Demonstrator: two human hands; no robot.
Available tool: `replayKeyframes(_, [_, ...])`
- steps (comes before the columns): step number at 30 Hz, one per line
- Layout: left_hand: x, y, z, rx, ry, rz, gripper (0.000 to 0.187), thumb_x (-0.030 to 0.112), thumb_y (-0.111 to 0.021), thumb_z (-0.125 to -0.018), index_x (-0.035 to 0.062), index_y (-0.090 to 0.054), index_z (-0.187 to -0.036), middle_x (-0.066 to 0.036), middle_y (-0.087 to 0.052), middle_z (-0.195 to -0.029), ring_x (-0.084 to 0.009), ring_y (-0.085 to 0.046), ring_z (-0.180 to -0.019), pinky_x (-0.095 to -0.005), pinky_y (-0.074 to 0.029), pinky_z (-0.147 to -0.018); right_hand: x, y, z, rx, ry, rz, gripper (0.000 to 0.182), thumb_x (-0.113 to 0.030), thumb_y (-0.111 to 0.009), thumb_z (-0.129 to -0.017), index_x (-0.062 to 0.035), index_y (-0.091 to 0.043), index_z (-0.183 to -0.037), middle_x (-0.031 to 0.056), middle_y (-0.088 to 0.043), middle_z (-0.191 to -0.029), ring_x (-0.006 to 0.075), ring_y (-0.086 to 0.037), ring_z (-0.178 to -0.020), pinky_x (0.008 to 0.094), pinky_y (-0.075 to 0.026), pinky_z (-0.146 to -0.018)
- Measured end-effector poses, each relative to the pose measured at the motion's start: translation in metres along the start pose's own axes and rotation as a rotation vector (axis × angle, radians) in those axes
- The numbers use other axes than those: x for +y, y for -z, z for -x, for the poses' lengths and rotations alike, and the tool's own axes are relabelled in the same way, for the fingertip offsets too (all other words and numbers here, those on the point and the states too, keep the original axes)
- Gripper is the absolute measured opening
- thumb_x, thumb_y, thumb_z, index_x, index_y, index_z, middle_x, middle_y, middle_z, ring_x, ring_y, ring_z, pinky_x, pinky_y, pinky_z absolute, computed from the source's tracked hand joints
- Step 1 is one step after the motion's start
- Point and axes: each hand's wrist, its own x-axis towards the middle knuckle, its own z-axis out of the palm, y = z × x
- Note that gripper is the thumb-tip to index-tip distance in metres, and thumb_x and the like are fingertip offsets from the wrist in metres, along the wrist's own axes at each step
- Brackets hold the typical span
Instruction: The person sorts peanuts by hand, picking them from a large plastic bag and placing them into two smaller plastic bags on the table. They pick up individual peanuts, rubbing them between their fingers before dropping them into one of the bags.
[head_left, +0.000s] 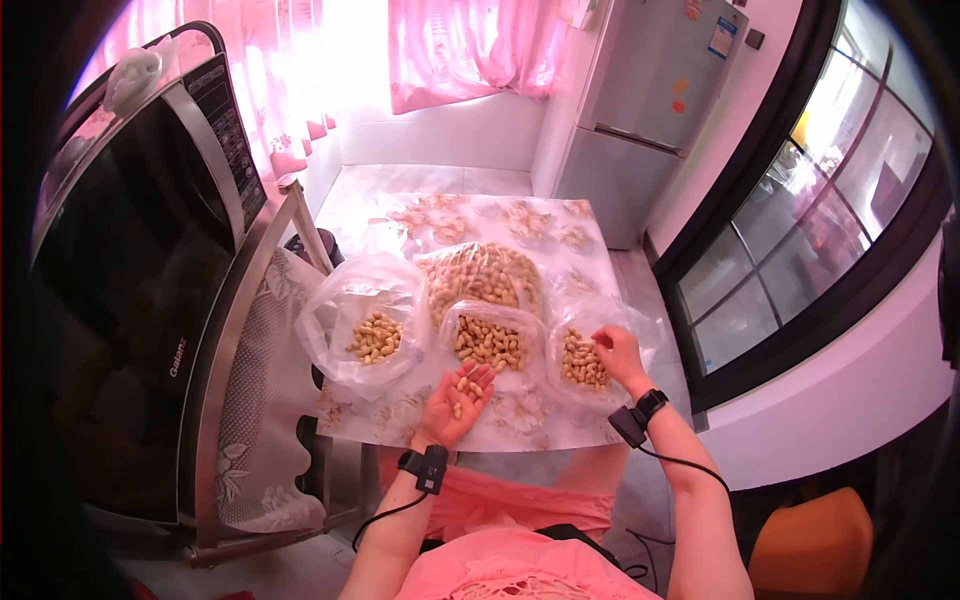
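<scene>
The left hand [458, 402] lies palm-up, fingers open, cradling a few tan shelled peanuts [465, 390], while the right hand [617, 352], fingers curled, picks peanuts inside the right clear plastic bag [590, 358], best pinched lightly.

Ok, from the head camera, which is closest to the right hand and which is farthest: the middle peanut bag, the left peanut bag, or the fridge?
Measured from the right hand:
1. Middle peanut bag, just to its left on the table.
2. Left peanut bag, farther left, beside the microwave.
3. Fridge, far back against the wall.
</scene>
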Motion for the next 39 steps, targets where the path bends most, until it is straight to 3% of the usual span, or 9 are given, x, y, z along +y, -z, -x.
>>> replayKeyframes(13, [0.000,-0.003,0.001,0.019,-0.007,-0.017,0.046,0.035,-0.047,-0.103,0.0036,-0.046,-0.136,-0.018,-0.048,-0.141,-0.0325,-0.041,-0.136,-0.0454,-0.032,-0.116,0.005,-0.013,0.002,-0.043,0.065,0.073,0.013,-0.004,-0.063,-0.079,-0.0028,-0.070,-0.090,0.0151,-0.066,-0.089,0.0309,-0.065,-0.084,0.0386,-0.054,-0.077])
replayKeyframes(19, [-0.002,-0.002,0.002,0.006,-0.007,-0.006,0.045,0.035,-0.046,-0.104,0.0036,-0.048,-0.136,-0.018,-0.049,-0.141,-0.0320,-0.042,-0.136,-0.0444,-0.032,-0.116,-0.010,-0.009,0.003,-0.061,-0.022,0.069,0.015,-0.004,-0.062,-0.079,-0.0041,-0.070,-0.092,0.0142,-0.066,-0.089,0.0314,-0.065,-0.087,0.0398,-0.052,-0.078])
replayKeyframes(21, [-0.001,-0.003,0.001,0.007,-0.018,0.002,0.045,0.035,-0.046,-0.104,0.0036,-0.048,-0.136,-0.018,-0.049,-0.141,-0.0320,-0.042,-0.136,-0.0445,-0.032,-0.116,-0.031,0.001,0.003,0.033,0.121,0.062,0.014,-0.002,-0.064,-0.080,-0.0037,-0.069,-0.092,0.0138,-0.065,-0.088,0.0302,-0.065,-0.084,0.0380,-0.053,-0.074])
replayKeyframes(26, [-0.003,-0.006,0.003,-0.011,-0.020,-0.012,0.044,0.032,-0.045,-0.104,0.0033,-0.046,-0.138,-0.018,-0.046,-0.144,-0.0323,-0.038,-0.139,-0.0458,-0.029,-0.118,-0.137,0.006,0.025,0.088,0.172,-0.254,0.012,-0.001,-0.068,-0.082,-0.0030,-0.068,-0.094,0.0108,-0.064,-0.085,0.0241,-0.064,-0.077,0.0326,-0.051,-0.068])
replayKeyframes(30, [-0.004,-0.004,0.002,-0.020,-0.033,-0.018,0.046,0.035,-0.043,-0.104,0.0038,-0.046,-0.138,-0.018,-0.046,-0.144,-0.0315,-0.037,-0.140,-0.0457,-0.028,-0.118,-0.176,-0.044,0.052,-0.024,0.194,-0.463,0.013,-0.005,-0.072,-0.084,-0.0017,-0.068,-0.097,0.0077,-0.065,-0.087,0.0157,-0.063,-0.076,0.0281,-0.050,-0.067])
replayKeyframes(33, [-0.004,-0.001,0.003,-0.033,-0.053,-0.103,0.047,0.037,-0.039,-0.106,0.0040,-0.046,-0.138,-0.017,-0.048,-0.142,-0.0311,-0.041,-0.137,-0.0442,-0.031,-0.117,-0.176,-0.086,0.067,-0.178,0.082,-0.537,0.018,-0.009,-0.075,-0.082,-0.0033,-0.068,-0.098,0.0093,-0.064,-0.089,0.0214,-0.063,-0.076,0.0308,-0.051,-0.068])
replayKeyframes(37, [-0.005,-0.008,0.005,0.008,-0.049,-0.152,0.050,0.042,-0.035,-0.106,0.0073,-0.041,-0.142,-0.015,-0.045,-0.146,-0.0302,-0.039,-0.139,-0.0449,-0.031,-0.116,-0.180,-0.117,0.071,-0.081,0.250,-0.476,0.026,-0.016,-0.079,-0.079,-0.0047,-0.069,-0.099,0.0086,-0.063,-0.094,0.0227,-0.063,-0.082,0.0321,-0.051,-0.068])
replayKeyframes(39, [-0.005,-0.008,0.005,0.012,-0.053,-0.158,0.052,0.042,-0.036,-0.105,0.0070,-0.039,-0.144,-0.016,-0.044,-0.147,-0.0305,-0.037,-0.140,-0.0460,-0.029,-0.117,-0.185,-0.118,0.073,-0.123,0.200,-0.482,0.025,-0.016,-0.079,-0.079,-0.0046,-0.068,-0.099,0.0083,-0.062,-0.094,0.0224,-0.063,-0.081,0.0322,-0.051,-0.068])
